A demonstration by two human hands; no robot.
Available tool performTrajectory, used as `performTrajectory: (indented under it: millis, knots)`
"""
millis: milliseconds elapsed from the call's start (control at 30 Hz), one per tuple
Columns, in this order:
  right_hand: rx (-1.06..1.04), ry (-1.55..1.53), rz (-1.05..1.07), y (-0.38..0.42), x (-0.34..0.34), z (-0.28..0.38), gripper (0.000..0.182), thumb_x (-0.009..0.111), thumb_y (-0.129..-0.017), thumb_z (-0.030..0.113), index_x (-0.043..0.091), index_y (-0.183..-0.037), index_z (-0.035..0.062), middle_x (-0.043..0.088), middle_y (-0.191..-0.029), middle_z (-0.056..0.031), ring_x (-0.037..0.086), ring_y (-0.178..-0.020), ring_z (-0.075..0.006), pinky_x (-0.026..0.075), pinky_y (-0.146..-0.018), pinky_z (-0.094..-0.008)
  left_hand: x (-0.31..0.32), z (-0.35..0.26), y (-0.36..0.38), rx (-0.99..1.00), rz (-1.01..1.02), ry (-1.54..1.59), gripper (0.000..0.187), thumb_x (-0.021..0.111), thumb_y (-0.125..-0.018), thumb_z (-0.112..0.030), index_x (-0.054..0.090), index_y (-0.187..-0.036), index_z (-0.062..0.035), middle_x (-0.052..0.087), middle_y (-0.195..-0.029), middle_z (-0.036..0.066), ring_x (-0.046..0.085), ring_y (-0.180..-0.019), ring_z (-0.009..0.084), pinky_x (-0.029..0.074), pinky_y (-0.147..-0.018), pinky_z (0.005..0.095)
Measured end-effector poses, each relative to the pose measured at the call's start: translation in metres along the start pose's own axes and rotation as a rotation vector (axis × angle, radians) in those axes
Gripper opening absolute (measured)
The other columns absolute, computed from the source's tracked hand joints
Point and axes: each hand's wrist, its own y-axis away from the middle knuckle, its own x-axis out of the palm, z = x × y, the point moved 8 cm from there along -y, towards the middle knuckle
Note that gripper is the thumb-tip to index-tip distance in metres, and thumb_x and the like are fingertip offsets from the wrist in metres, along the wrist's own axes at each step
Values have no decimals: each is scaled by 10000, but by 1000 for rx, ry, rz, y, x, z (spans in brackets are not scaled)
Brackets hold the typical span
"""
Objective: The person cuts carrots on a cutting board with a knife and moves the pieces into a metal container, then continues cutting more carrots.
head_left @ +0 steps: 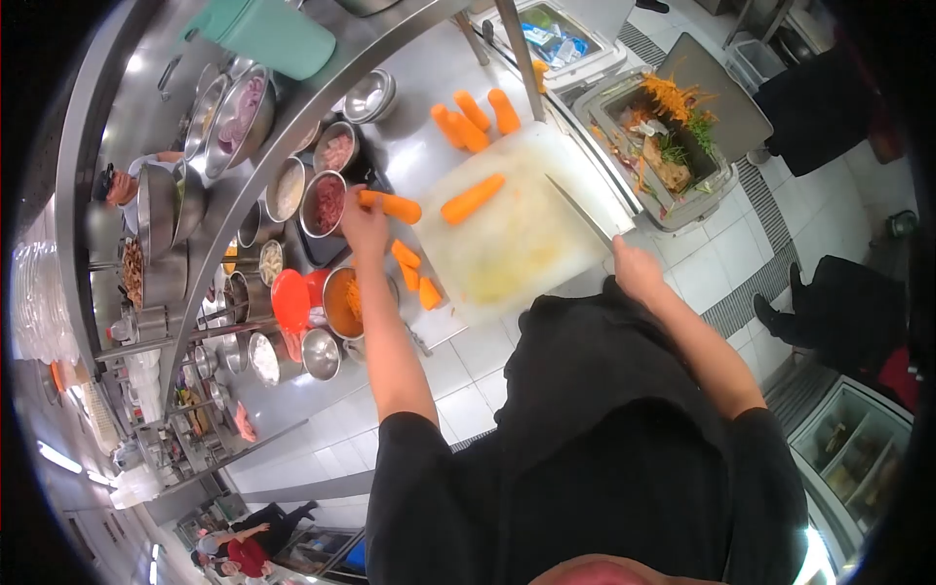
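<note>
My left hand (366, 234) is closed around one end of a peeled carrot piece (398, 208), just left of a white cutting board (556, 234). My right hand (639, 270) grips the handle of a kitchen knife (583, 212), whose blade points up and left over the board's right side. Another peeled carrot (473, 199) lies on the board. Several carrots (470, 112) rest along the board's far edge. Shorter cut carrot chunks (408, 255) sit on the counter below my left hand.
Beside my left hand stand metal containers, one with red meat (327, 203) and one with shredded carrot (346, 302). A metal shelf edge (322, 88) arches overhead, carrying a green jug (268, 37). To the right is an open scrap bin (663, 156). Other people (829, 317) stand nearby.
</note>
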Motion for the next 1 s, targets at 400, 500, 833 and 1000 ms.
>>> performTrajectory:
  millis: [400,500,833,1000]
  knots:
    - [6,9,18,4,8,1,300,527,-887,-6,499,-1185,-6,730,-883,-262,725,-849,-453,568,-728,-565,35,14,13,91,16,31,326,810,-836,-128,678,-1112,-16,736,-1011,133,716,-941,257,557,-876,366]
    - [-3,-7,2,2,7,4,295,527,-887,-12,499,-1180,-2,734,-888,-254,725,-850,-453,569,-724,-562,34,23,15,0,8,92,336,813,-815,-123,679,-1095,4,726,-1022,141,704,-938,276,551,-882,379]
    - [-18,39,-21,0,16,-2,274,566,-895,18,489,-1158,7,731,-859,-242,725,-821,-445,572,-703,-551,15,15,25,15,-130,88,490,799,-903,-231,616,-1251,61,664,-1176,184,656,-1070,297,508,-982,386]
    - [-3,48,-15,-1,4,3,280,587,-898,42,481,-1153,-1,722,-831,-246,716,-800,-449,561,-695,-560,2,-12,51,128,-288,-84,401,742,-915,-177,629,-1229,44,658,-1162,210,636,-1066,382,489,-1009,453]
